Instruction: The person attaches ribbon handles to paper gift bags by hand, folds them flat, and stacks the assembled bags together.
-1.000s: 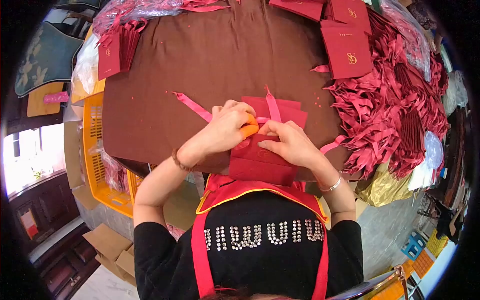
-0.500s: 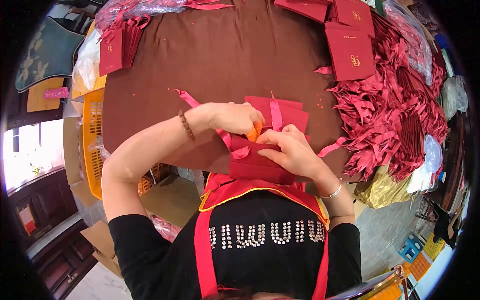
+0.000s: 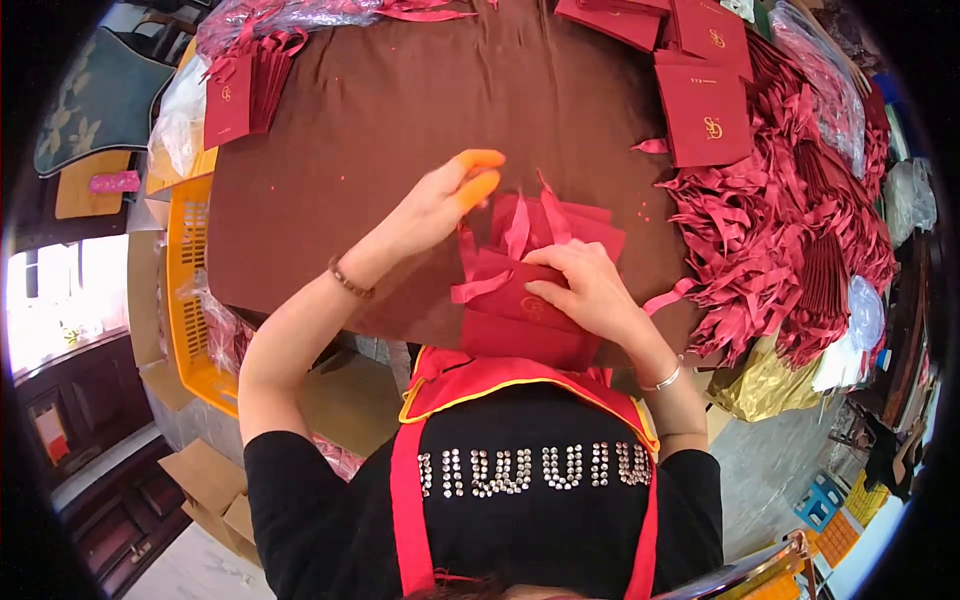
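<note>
In front of me, at the table's near edge, a dark red paper gift bag lies over other red bags, pink-red ribbons sticking up from its top. My right hand grips the bag's upper right side between thumb and fingers. Up and left of the bag is my left hand, off the paper. Orange covers sit on its thumb and forefinger, which are apart with nothing visible between them. One ribbon stands beside the right hand's fingertips, and a ribbon loop hangs over the bag's left front.
On the right, a big heap of red bags with ribbons covers the brown tabletop. Flat red bags lie at far right; more bags stand at far left. An orange crate sits beside the table's left side.
My left hand has lifted off the bag and moved up and left, its fingers parting. A ribbon now stands upright at the bag's top. My right hand stays on the bag.
</note>
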The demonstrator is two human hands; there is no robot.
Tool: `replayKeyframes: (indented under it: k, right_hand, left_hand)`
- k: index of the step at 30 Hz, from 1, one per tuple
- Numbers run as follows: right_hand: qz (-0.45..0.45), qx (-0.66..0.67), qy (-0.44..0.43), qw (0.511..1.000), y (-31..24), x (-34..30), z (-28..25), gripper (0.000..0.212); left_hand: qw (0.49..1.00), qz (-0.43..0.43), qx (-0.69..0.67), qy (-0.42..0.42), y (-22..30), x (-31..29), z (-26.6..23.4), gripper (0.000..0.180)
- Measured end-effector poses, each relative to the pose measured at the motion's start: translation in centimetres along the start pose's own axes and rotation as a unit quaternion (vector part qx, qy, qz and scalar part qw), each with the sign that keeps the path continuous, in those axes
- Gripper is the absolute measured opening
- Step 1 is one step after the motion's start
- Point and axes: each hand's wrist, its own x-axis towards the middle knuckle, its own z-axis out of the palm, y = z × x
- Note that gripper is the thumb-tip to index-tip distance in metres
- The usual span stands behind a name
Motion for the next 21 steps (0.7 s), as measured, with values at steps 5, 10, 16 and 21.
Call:
replayKeyframes:
  k: [5, 10, 16, 21]
  right_hand:
    - [-0.013, -0.125, 0.051, 0.991, -0.5, -0.4, -0.1, 0.030]
    - [0.023, -0.128, 0.026, 0.991, 0.3, -0.7, 0.1, 0.033]
    - [0.021, -0.132, 0.044, 0.990, -0.6, -0.2, 0.8, 0.030]
    - [0.023, -0.107, 0.062, 0.992, 0.5, -0.3, 1.2, 0.026]
  left_hand:
    - [0.996, 0.032, 0.068, -0.050, -1.7, -7.4, 1.5, 0.089]
    - [0.962, 0.014, 0.264, -0.071, -1.5, -11.3, 0.7, 0.065]
    - [0.981, -0.062, 0.179, -0.035, -1.1, -10.9, 2.2, 0.050]
    - [0.959, 0.115, 0.248, 0.072, -2.7, -11.1, 2.5, 0.017]
